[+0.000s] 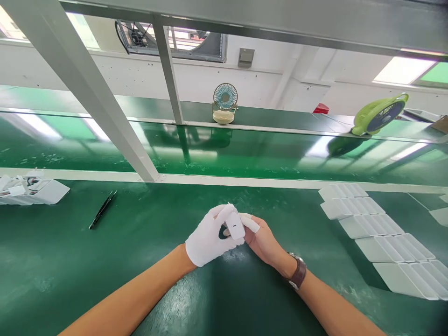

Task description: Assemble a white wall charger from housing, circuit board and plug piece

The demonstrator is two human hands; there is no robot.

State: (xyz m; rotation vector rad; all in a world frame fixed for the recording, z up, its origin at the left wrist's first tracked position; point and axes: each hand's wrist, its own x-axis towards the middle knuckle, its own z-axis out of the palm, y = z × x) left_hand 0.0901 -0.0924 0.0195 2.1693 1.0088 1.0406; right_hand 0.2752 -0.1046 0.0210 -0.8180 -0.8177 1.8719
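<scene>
My left hand, in a white glove, and my right hand, bare with white finger cots and a brown wristwatch, meet over the green bench top. Between them they grip a small white plastic block, held upright just above the surface. Fingers of both hands curl round it.
Black tweezers lie to the left. A pile of white parts sits at the far left. Rows of white pieces fan out on the right. Beyond a metal frame post are a conveyor belt, a small beige fan and a green fan.
</scene>
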